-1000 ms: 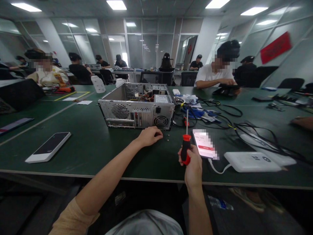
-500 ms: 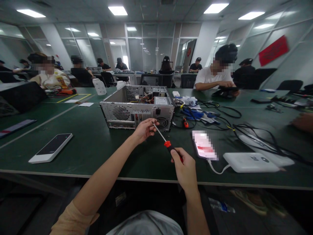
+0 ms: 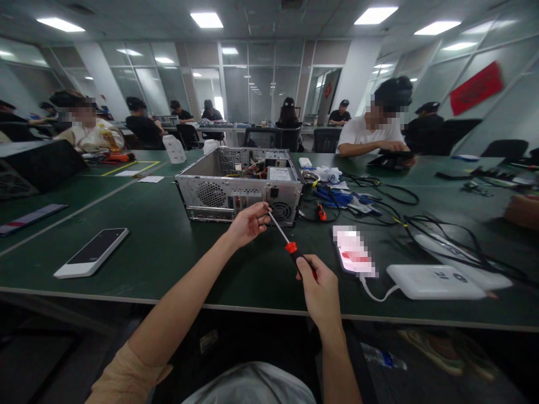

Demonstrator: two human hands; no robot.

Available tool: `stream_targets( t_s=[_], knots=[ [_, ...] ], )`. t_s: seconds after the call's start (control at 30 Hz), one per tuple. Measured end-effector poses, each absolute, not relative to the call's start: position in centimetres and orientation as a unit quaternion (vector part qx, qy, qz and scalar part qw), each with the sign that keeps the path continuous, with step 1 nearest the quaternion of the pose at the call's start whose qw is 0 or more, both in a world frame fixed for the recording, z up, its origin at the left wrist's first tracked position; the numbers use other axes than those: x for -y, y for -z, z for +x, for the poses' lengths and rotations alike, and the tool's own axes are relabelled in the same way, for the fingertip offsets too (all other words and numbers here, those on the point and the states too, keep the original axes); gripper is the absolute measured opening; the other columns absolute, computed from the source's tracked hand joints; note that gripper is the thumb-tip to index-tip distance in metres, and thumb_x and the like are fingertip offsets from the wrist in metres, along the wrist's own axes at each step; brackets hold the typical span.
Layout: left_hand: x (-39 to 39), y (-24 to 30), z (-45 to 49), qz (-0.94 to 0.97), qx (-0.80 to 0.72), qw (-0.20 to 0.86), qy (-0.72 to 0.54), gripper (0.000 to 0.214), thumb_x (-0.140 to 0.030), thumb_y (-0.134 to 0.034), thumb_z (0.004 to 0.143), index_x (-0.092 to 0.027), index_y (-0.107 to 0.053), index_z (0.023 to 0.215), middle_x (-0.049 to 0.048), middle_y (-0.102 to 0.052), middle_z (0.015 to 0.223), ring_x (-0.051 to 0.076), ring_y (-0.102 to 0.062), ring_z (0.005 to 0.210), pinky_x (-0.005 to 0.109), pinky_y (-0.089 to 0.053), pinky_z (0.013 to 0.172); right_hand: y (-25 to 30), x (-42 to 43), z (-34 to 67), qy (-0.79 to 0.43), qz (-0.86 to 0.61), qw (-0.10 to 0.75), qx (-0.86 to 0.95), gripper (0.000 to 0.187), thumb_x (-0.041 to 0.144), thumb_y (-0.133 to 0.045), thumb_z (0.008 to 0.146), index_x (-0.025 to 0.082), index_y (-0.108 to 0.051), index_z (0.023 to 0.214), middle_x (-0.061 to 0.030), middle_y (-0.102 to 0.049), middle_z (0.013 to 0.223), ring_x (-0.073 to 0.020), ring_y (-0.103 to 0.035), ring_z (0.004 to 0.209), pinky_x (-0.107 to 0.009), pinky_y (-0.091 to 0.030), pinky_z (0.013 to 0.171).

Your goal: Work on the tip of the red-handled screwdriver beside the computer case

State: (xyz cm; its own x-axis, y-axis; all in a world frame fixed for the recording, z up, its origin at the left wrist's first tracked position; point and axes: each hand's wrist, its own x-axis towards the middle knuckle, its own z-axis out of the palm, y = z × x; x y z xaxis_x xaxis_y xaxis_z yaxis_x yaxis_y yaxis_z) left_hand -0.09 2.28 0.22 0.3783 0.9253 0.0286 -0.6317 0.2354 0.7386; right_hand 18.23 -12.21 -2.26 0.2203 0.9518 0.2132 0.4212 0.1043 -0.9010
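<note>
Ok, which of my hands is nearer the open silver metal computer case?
Left. Your left hand is just in front of the computer case; your right hand, holding the red-and-black screwdriver, is farther back, toward you.

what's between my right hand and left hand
In the head view, the screwdriver: gripped in the right hand, its metal shaft slants up toward the left hand. Whether its tip touches is unclear.

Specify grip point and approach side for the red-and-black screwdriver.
Likely the screwdriver's handle, from the near right, where the right hand grips it: the handle is thick and at the near end, while the thin shaft points toward the left hand.
</note>
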Motion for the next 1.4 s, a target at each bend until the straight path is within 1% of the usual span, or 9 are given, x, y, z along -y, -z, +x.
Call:
stream_targets(
  t_s=[0.23,0.43,0.67,0.8,1.03,1.23,1.4],
  knots=[
    [-2.06,-0.34,0.04,0.349,-0.228,0.751,-0.511,0.016,-0.023,-0.073,0.079,-0.016,-0.064,0.090,0.0012,-0.067,0.083,0.008,-0.062,0.061,0.015,-0.041,0.043,2.38,12.16,18.22,-0.268,-0.612,0.486,0.563,0.036,0.051,-0.049,0.092,0.019,-0.064,0.084,0.0033,-0.057,0.062,-0.0143,-0.052,0.061,-0.025,-0.036,0.060],
    [-1.84,-0.46,0.01,0.368,-0.223,0.747,-0.507,0.023,-0.024,-0.078,0.073,-0.016,-0.063,0.089,0.0009,-0.065,0.083,0.007,-0.059,0.059,0.014,-0.036,0.040,2.32,12.17,18.23,-0.272,-0.614,0.483,0.562,0.036,0.051,-0.050,0.092,0.019,-0.064,0.084,0.0036,-0.056,0.061,-0.0138,-0.051,0.059,-0.025,-0.035,0.058],
    [-1.87,-0.37,0.21,0.418,-0.267,0.707,-0.504,0.028,-0.029,-0.079,0.069,-0.015,-0.060,0.084,-0.0020,-0.057,0.070,0.007,-0.052,0.054,0.015,-0.033,0.040,2.21,12.15,18.22,-0.254,-0.620,0.478,0.568,0.038,0.052,-0.049,0.092,0.019,-0.065,0.083,0.0025,-0.058,0.062,-0.0149,-0.054,0.061,-0.025,-0.036,0.060],
    [-2.10,-0.14,0.21,0.421,-0.276,0.696,-0.512,0.029,-0.031,-0.079,0.068,-0.015,-0.060,0.082,-0.0023,-0.056,0.071,0.007,-0.052,0.054,0.015,-0.032,0.041,2.29,12.18,18.08,-0.231,-0.621,0.470,0.583,0.039,0.053,-0.049,0.092,0.018,-0.066,0.088,0.0010,-0.061,0.064,-0.0162,-0.057,0.062,-0.026,-0.037,0.062],
    [-2.14,-0.43,-0.23,0.443,-0.281,0.677,-0.516,0.032,-0.033,-0.081,0.066,-0.015,-0.060,0.082,-0.0028,-0.055,0.068,0.007,-0.052,0.054,0.015,-0.033,0.041,2.21,12.19,17.93,-0.214,-0.620,0.470,0.591,0.036,0.052,-0.052,0.090,0.019,-0.068,0.093,0.0011,-0.063,0.070,-0.0150,-0.055,0.063,-0.025,-0.037,0.062],
    [-2.15,-0.57,-0.39,0.448,-0.286,0.665,-0.524,0.033,-0.034,-0.082,0.065,-0.015,-0.060,0.080,-0.0027,-0.055,0.067,0.007,-0.053,0.055,0.015,-0.033,0.041,1.97,12.29,17.87,-0.234,-0.613,0.472,0.589,0.033,0.051,-0.055,0.089,0.020,-0.067,0.093,0.0011,-0.064,0.074,-0.0152,-0.057,0.067,-0.025,-0.038,0.064],
    [-2.32,-0.28,-0.53,0.451,-0.285,0.666,-0.521,0.032,-0.034,-0.083,0.066,-0.015,-0.062,0.082,-0.0021,-0.056,0.068,0.008,-0.054,0.056,0.016,-0.035,0.042,2.04,12.42,17.81,-0.237,-0.608,0.479,0.587,0.030,0.049,-0.059,0.087,0.020,-0.066,0.088,0.0020,-0.062,0.071,-0.0144,-0.055,0.064,-0.024,-0.038,0.062]
  ],
)
